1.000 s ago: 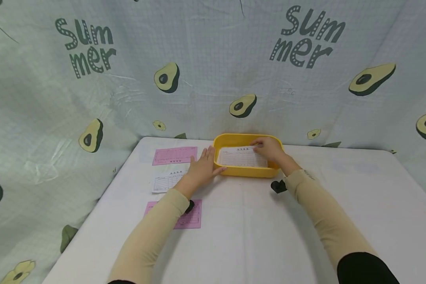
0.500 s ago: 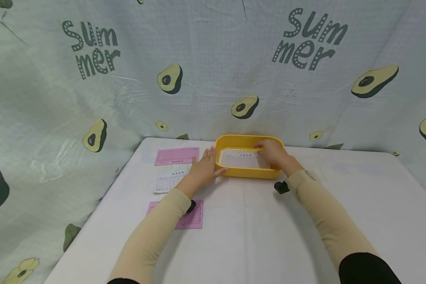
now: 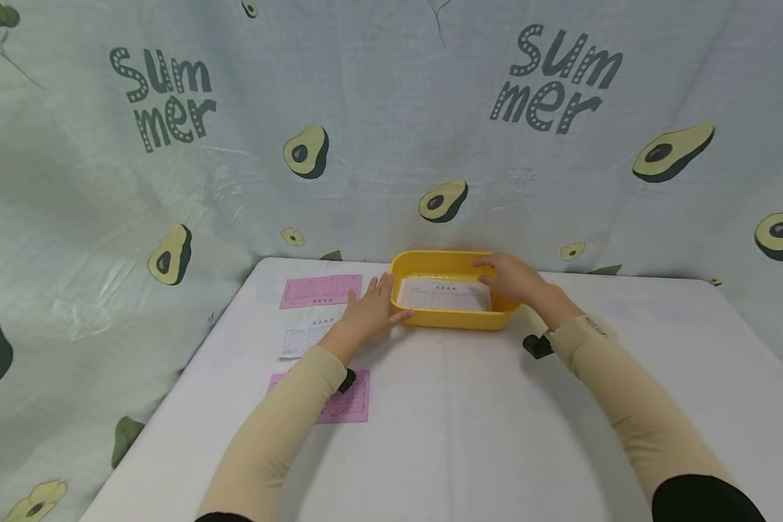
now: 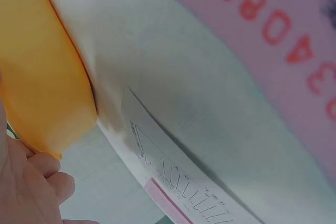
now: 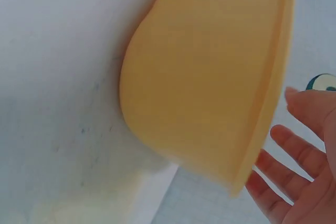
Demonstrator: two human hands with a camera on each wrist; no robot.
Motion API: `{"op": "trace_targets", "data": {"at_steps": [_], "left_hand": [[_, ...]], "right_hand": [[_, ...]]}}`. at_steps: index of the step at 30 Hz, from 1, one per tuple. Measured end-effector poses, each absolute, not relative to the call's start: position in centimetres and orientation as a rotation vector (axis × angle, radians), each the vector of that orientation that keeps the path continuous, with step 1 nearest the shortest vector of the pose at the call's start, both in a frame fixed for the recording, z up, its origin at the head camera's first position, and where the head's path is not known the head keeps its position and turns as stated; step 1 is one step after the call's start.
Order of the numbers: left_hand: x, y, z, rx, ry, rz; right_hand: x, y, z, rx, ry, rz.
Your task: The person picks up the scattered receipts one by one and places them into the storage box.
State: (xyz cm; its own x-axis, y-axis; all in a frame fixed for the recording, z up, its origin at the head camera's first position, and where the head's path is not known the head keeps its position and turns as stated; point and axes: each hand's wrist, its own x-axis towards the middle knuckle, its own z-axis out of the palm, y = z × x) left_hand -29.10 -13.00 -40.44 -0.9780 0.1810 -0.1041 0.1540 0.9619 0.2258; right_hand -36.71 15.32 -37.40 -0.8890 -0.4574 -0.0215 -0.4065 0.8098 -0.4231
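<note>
From the head camera, I saw a yellow tray (image 3: 457, 320) near the back edge of the white table (image 3: 470, 442). It was flat-bottomed, with round corners, and a white form (image 3: 445, 297) with a printed grid lay in it. My left hand (image 3: 367, 312) lay against the tray's left end, fingers straight, not clutching it. My right hand (image 3: 515, 280) was loose at the right end, and I saw nothing in it. To the left lay a far pink slip (image 3: 322, 291), a white slip (image 3: 305, 338) and a near pink slip (image 3: 351, 401), partly under my sleeve.

From the left wrist camera, the tray's wall looked smooth and plain. I judged it to be light, stiff plastic, a bit slippery, and best held by the rim at both ends. My left fingers were by its rim there.

From the right wrist camera, I saw the tray's thick lip. My right fingers were spread beside it, but I couldn't tell if they touched. The form seemed thin and easy to crease, so I'd pinch it by an edge.
</note>
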Motion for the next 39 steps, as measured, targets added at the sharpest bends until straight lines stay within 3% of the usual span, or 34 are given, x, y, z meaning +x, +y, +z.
{"op": "trace_targets", "data": {"at_steps": [19,29,39], "left_hand": [[-28.8,-14.6,-40.1,0.301,2.975,0.424],[-28.1,-16.4,-39.7,0.408,3.013,0.508],[-26.8,-18.8,-39.4,0.439,3.058,0.513]], "right_hand": [[-33.4,18.6,-36.4,-0.76,2.934,-0.622],[-32.6,20.1,-37.3,-0.558,2.983,-0.534],[-31.8,20.4,-39.2,-0.525,2.944,-0.527]]}}
